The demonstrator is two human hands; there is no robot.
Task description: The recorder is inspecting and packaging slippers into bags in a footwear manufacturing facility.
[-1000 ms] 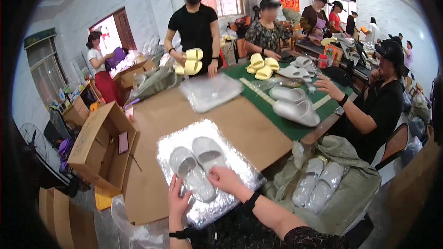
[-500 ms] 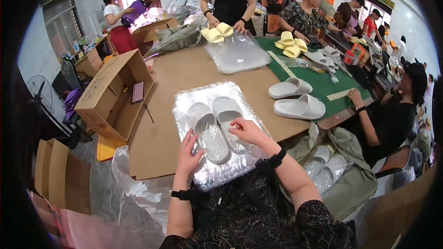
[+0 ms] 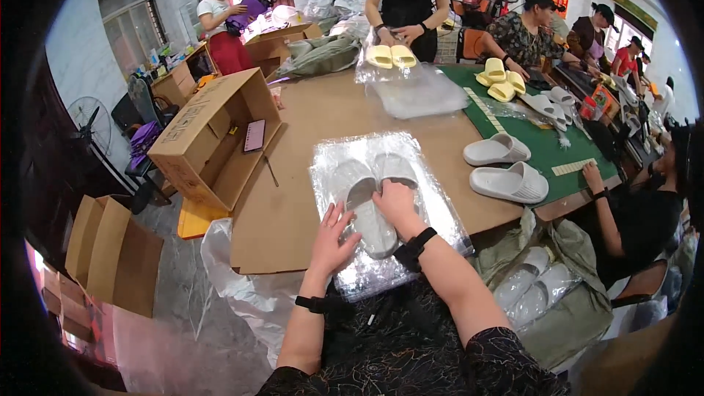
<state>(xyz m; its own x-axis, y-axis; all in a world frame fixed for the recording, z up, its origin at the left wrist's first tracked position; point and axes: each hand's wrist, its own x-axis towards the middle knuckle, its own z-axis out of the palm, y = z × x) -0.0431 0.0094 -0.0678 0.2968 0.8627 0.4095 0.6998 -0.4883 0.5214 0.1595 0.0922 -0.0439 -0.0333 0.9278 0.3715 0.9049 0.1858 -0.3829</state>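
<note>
A pair of pale grey slippers point(image 3: 370, 194) lies inside a clear plastic bag point(image 3: 425, 176) on the brown table point(image 3: 323, 117) in front of me. My right hand point(image 3: 394, 202) presses flat on the bag over the slippers, fingers spread. My left hand point(image 3: 334, 238) rests on the bag's near left part, fingers apart, beside the left slipper. Neither hand grips anything. Both wrists wear black bands.
An open cardboard box point(image 3: 213, 136) lies on its side at the table's left. Two loose white slippers point(image 3: 506, 169) sit at the right by a green mat point(image 3: 543, 139). A sack of bagged slippers point(image 3: 535, 290) is at my right. Other people work across the table and at its right.
The view has tilted down and come closer to the bag. My hands have shifted slightly along the bagged slippers, still pressing on the plastic. The person opposite now holds yellow slippers in a bag.
</note>
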